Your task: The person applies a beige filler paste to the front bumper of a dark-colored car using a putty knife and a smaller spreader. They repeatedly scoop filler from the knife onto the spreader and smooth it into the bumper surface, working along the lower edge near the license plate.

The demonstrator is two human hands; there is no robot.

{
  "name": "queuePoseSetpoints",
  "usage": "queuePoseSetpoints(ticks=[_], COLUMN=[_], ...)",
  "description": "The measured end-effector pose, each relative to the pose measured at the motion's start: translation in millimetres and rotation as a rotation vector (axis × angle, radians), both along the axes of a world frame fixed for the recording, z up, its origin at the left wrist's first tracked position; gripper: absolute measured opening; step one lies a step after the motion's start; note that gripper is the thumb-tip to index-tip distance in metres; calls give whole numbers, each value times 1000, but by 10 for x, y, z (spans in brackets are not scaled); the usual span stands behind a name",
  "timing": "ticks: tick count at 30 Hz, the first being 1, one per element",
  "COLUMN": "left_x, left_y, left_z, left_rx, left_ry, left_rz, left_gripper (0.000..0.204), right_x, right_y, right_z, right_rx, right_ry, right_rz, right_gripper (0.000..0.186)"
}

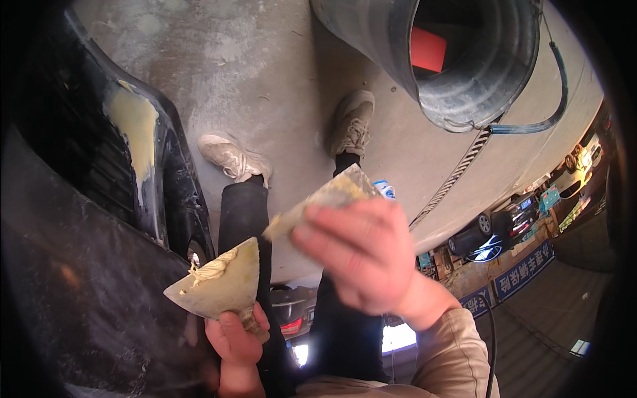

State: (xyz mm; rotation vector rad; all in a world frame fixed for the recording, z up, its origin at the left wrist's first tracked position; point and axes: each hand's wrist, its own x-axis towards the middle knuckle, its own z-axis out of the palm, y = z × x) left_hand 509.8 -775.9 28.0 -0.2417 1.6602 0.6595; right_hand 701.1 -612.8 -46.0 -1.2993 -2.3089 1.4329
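Observation:
My left hand (pixel 235 338) is wrapped round the handle of a wide, fan-shaped putty knife (pixel 229 282). A lump of pale yellow putty (pixel 215 266) lies on its blade. Up and to the right, my right hand (pixel 365 255) grips a flat rectangular spreader (pixel 332 192) by its face, fingers stretched along it; yellowish smears mark its surface. The two tools are apart. To the left stands a dark car body panel (pixel 73 265), with a patch of yellow filler (pixel 135 123) on its curved edge. My right fingers are slightly blurred.
A large metal bucket (pixel 371 26) with a red block (pixel 428 50) inside stands at the upper right, its handle covered by a blue hose (pixel 531 127). My shoes (pixel 232 157) rest on the concrete floor (pixel 265 73). Parked cars (pixel 474 232) and a blue banner (pixel 524 270) show at right.

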Motion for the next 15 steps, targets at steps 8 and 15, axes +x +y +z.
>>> queuePoseSetpoints(ticks=[8, 15], left_x=[70, 59], left_y=[37, 29], left_z=[-88, -76], left_rx=[75, -35], left_ry=[329, 66], left_rz=[-601, -220], left_gripper=[52, 58], right_x=[-398, -22], right_y=[-321, 47], right_z=[198, 42], right_rx=[-35, -403], right_ry=[41, 279], right_rz=[198, 72], right_gripper=[57, 40])
